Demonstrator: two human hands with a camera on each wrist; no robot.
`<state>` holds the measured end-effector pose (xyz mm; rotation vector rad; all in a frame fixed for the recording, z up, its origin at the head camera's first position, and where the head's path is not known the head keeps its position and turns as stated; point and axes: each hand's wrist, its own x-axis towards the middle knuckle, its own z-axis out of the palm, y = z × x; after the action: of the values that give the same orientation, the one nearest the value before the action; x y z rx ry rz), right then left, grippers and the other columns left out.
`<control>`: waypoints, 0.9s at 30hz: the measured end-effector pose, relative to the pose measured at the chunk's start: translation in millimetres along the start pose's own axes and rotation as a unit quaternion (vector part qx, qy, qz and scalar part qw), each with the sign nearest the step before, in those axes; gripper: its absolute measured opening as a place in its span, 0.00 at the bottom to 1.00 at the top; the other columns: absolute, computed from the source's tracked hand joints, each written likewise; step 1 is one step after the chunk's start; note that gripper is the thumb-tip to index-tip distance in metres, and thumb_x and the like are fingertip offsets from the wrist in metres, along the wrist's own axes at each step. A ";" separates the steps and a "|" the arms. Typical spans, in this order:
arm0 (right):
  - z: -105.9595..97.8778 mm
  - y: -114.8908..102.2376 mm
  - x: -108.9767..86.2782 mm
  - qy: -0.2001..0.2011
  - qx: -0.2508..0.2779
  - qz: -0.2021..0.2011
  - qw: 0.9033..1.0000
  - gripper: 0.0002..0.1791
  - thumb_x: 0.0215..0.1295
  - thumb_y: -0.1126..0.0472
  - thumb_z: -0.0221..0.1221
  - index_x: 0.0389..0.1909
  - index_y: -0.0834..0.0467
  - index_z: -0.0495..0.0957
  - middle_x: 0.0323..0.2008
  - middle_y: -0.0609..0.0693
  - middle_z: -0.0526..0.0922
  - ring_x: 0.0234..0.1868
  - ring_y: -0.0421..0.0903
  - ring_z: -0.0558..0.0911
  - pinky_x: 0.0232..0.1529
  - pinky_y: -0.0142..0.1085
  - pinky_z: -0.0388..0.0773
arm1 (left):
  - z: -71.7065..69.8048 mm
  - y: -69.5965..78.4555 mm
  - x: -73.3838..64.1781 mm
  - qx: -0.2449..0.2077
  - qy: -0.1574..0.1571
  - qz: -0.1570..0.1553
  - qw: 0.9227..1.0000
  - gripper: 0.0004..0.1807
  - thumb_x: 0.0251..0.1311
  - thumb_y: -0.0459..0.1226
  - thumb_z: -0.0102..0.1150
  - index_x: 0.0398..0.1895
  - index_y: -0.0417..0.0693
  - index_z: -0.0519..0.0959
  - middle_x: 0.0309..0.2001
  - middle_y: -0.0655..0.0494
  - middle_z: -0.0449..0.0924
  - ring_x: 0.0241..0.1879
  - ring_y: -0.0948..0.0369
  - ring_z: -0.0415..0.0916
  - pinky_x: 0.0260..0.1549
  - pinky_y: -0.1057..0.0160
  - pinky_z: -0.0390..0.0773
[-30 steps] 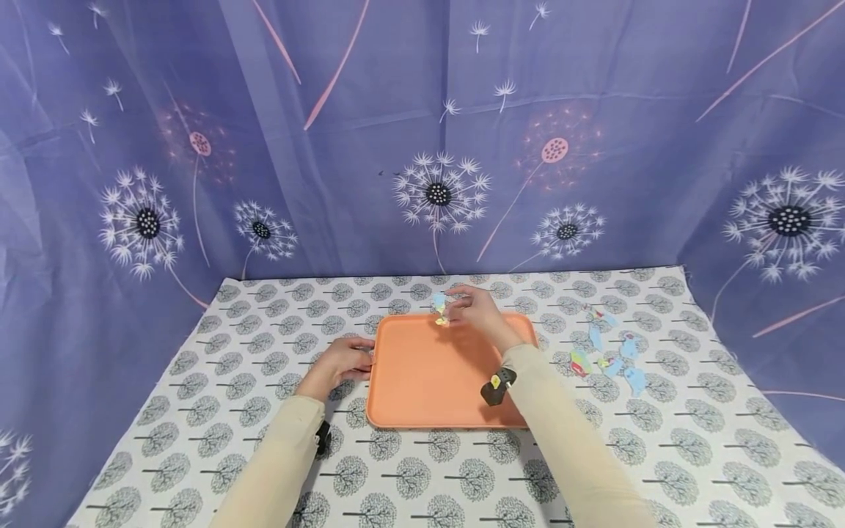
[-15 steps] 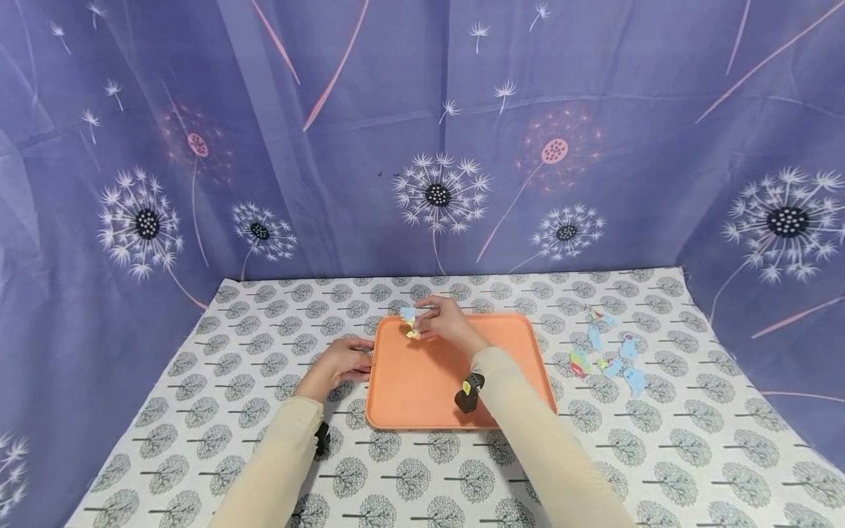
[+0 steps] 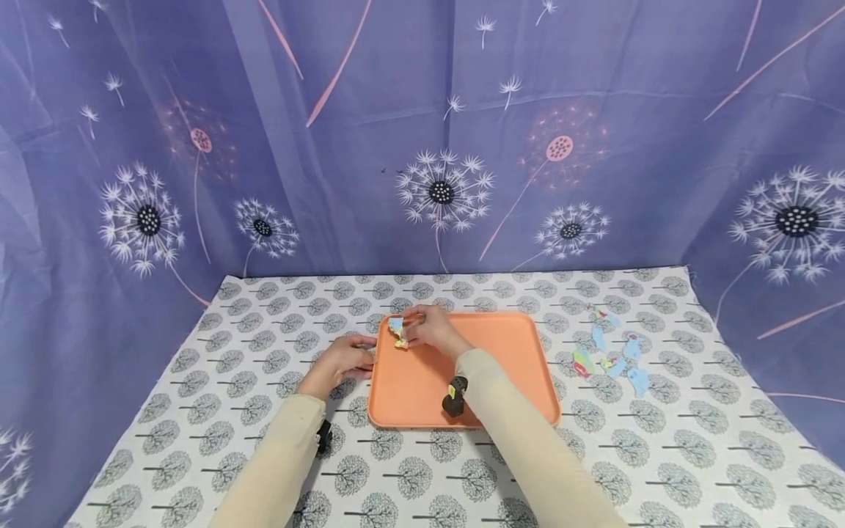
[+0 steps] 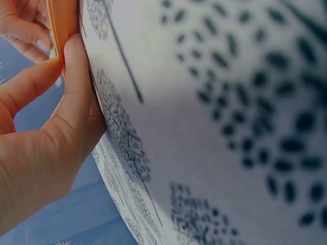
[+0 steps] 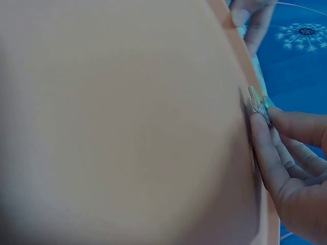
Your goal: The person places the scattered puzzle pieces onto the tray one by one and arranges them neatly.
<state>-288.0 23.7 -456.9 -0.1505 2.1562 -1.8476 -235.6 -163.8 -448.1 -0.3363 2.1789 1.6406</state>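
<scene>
My right hand point(image 3: 432, 330) pinches a flat, irregular puzzle piece point(image 3: 396, 327), light blue with yellow and white, over the far left corner of the orange tray point(image 3: 409, 389). In the right wrist view, thumb and fingertips grip the puzzle piece point(image 5: 259, 107) edge-on, close above the tray surface point(image 5: 127, 102). Whether it touches the tray I cannot tell. At the tray's left side, my left hand point(image 3: 343, 361) holds the rim. The left wrist view has the left hand point(image 4: 48, 132) with thumb and a finger pinching the tray edge point(image 4: 64, 23).
Right of the tray lie several loose puzzle pieces, among them a green and red piece point(image 3: 582, 362) and a light blue piece point(image 3: 638, 381). A white tree-print cloth point(image 3: 416, 477) covers the table. A purple dandelion curtain point(image 3: 350, 198) hangs behind.
My right hand has carried the puzzle piece left across the tray's far edge and lowered it toward the far left corner. The left hand has stayed on the rim.
</scene>
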 end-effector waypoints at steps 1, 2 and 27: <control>1.2 1.3 0.4 0.000 0.000 0.003 1.000 0.21 0.55 0.80 0.61 0.52 0.71 0.76 0.42 0.65 0.82 0.31 0.51 0.85 0.33 0.40 0.86 | 0.1 -0.6 0.0 0.000 -0.001 -0.001 1.000 0.27 0.58 0.24 0.57 0.63 0.38 0.70 0.34 0.41 0.81 0.25 0.59 0.80 0.30 0.63 0.86; 2.3 2.9 1.2 0.002 0.000 0.006 1.000 0.21 0.54 0.80 0.61 0.52 0.71 0.76 0.42 0.65 0.83 0.31 0.51 0.85 0.32 0.40 0.86 | 0.1 -1.1 -0.2 0.001 -0.002 -0.002 1.000 0.27 0.58 0.24 0.57 0.63 0.37 0.70 0.34 0.41 0.81 0.25 0.59 0.80 0.30 0.63 0.86; 11.5 -4.2 1.0 0.025 -0.151 -0.014 0.988 0.20 0.48 0.77 0.64 0.46 0.70 0.81 0.32 0.57 0.82 0.23 0.48 0.84 0.27 0.32 0.84 | -0.3 0.1 0.8 -0.007 -0.002 -0.003 1.000 0.27 0.58 0.23 0.58 0.63 0.36 0.70 0.33 0.41 0.81 0.26 0.59 0.80 0.31 0.63 0.86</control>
<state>-286.1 11.7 -454.4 -0.2028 2.4694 -1.5430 -236.4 -164.0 -448.2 -0.3427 2.1625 1.6523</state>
